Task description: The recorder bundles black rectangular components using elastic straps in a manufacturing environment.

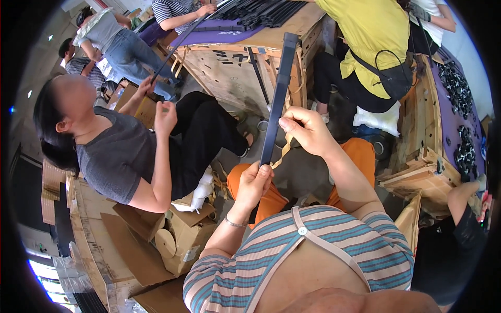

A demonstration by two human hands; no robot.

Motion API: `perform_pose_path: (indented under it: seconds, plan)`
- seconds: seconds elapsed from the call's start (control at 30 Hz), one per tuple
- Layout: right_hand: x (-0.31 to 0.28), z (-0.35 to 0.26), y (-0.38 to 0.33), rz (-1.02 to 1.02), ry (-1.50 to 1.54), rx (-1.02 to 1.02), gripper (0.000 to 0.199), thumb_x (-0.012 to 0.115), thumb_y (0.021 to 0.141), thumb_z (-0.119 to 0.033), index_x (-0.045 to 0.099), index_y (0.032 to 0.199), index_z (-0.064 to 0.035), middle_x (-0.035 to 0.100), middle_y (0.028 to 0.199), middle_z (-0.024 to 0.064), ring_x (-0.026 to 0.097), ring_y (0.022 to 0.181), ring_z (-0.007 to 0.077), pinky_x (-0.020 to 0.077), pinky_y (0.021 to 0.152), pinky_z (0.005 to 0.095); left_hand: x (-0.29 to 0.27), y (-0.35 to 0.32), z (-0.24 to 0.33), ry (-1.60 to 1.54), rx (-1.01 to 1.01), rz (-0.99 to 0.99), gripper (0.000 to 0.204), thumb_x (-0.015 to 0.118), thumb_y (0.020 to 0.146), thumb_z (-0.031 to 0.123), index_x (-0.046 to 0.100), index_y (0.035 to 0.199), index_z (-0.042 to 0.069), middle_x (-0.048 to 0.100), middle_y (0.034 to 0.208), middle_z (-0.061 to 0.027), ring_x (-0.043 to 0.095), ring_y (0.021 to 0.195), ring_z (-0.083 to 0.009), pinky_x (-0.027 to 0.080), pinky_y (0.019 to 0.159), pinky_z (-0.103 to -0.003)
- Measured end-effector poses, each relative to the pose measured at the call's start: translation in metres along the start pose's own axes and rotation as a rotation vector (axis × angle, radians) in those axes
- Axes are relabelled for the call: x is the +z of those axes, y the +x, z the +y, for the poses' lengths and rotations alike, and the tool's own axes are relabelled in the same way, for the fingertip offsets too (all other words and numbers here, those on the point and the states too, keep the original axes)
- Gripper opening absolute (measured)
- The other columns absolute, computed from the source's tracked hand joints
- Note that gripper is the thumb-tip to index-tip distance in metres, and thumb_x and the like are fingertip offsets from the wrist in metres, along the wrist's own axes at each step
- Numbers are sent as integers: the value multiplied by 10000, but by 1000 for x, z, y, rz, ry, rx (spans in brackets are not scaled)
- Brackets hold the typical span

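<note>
A long, dark, flat bar (280, 88) stands tilted in front of me, its top leaning slightly right. My left hand (254, 185) is closed around its lower part, thumb along the face, and a short dark end shows below the fist. Higher up and to the right, my right hand (308, 130) is closed in a pinch beside the bar. A thin yellowish-tan strip (285, 150) hangs in a curve from those fingers down toward my left thumb. Whether the strip is still joined to the bar is hidden by my fingers.
At left a seated co-worker (120, 151) holds a thin dark rod. Ahead stands a wooden crate (224, 68) topped with a purple mat and many dark bars. A person in yellow (368, 36) sits at right, near another crate (417, 120) with small black parts. Cardboard boxes (190, 240) lie lower left.
</note>
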State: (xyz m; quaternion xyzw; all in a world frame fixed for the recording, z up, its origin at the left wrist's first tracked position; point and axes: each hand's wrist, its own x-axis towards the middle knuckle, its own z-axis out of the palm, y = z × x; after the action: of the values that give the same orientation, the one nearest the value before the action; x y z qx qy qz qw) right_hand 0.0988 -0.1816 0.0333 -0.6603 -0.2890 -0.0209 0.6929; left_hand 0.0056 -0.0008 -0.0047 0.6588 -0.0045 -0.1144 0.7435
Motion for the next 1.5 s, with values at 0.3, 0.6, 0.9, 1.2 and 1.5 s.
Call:
perform_pose_path:
  seconds: [0.3,0.6,0.9,1.2,1.5]
  plan:
    - [-3,2,-4,-29,92,-66,228,547,895,-192,508,740,-28,419,609,-47,352,532,22,289,475,201,-2,-2,-1,39,37,16,368,470,912,378,491,797,29,361,512,17,306,412,-57,255,386,-199]
    - [1,1,-3,-27,77,-75,191,593,863,-149,521,751,-11,431,633,-32,369,569,34,309,504,209,1,-5,2,9,6,-7,347,442,932,354,480,808,32,357,514,46,300,423,-32,235,395,-183]
    - [4,5,-1,11,-23,-33,187,622,834,-146,546,759,7,466,663,13,411,606,55,347,537,227,-1,-5,1,18,10,-15,340,441,935,335,488,807,24,371,518,42,308,424,-30,238,394,-184]
    - [6,5,7,-86,56,62,196,618,833,-156,570,753,16,508,670,18,433,613,50,352,540,220,-7,-5,-3,78,3,11,331,445,934,329,489,788,35,402,525,27,347,426,-43,274,396,-191]
    - [12,18,8,-20,-5,122,235,615,839,-168,516,687,-20,409,560,-47,347,543,36,296,480,226,-14,-4,-1,-228,-44,-252,349,474,905,387,531,848,48,501,598,-23,448,542,-81,351,504,-192]
